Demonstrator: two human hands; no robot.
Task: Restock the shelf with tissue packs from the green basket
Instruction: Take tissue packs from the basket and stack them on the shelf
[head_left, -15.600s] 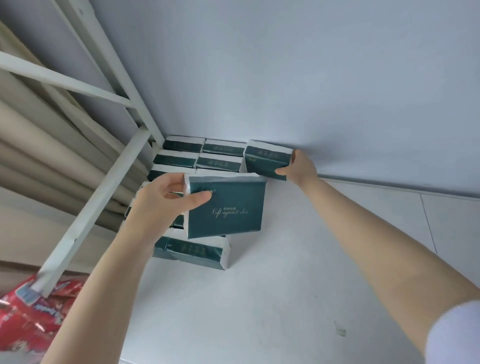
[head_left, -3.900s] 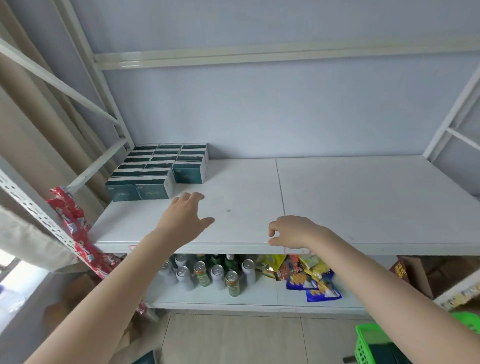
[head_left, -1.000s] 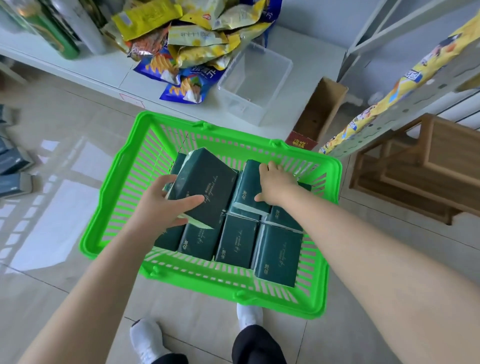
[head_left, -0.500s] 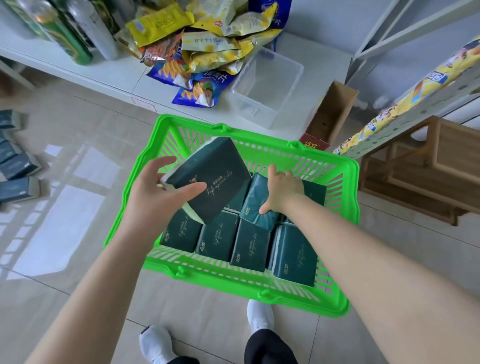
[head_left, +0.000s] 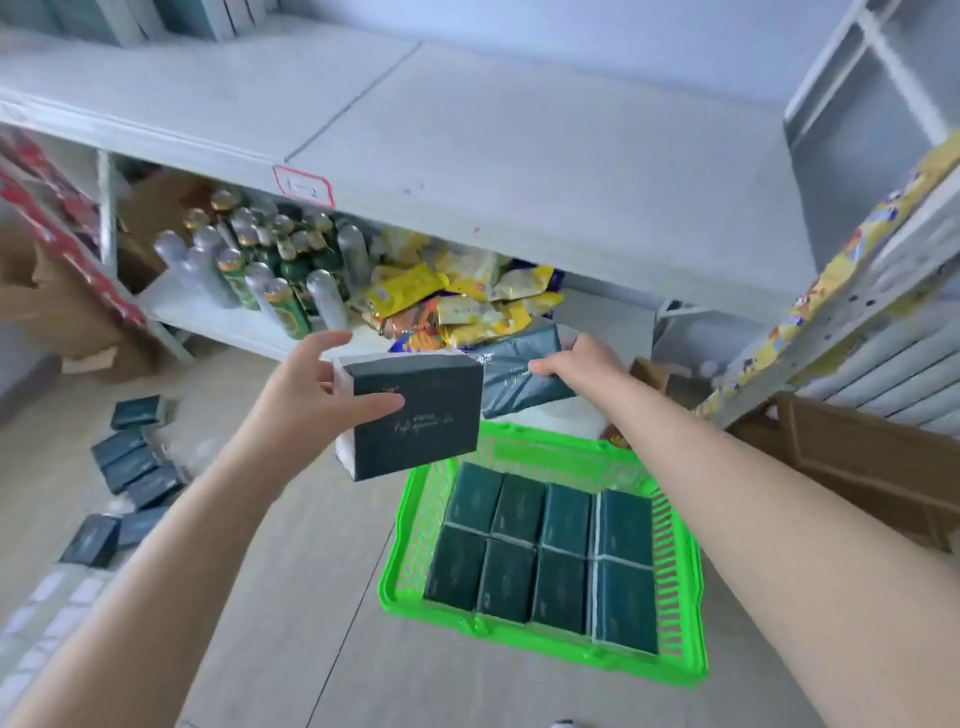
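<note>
My left hand grips a dark green tissue pack with white ends, held in the air above the floor. Beside it, my right hand holds a second dark green tissue pack, tilted. Both packs hang above the far rim of the green basket, which stands on the floor with several more packs lying flat in two rows. The white shelf stretches across the top of the view, and stacked packs show blurred at its far left corner.
Under the shelf stand several cans and bottles and a heap of snack bags. Several tissue packs lie scattered on the floor at left. A brown cardboard box sits at right, beside a metal rack post.
Both hands have lifted out of the basket, each with a pack. The view has tilted up from the basket toward the shelf.
</note>
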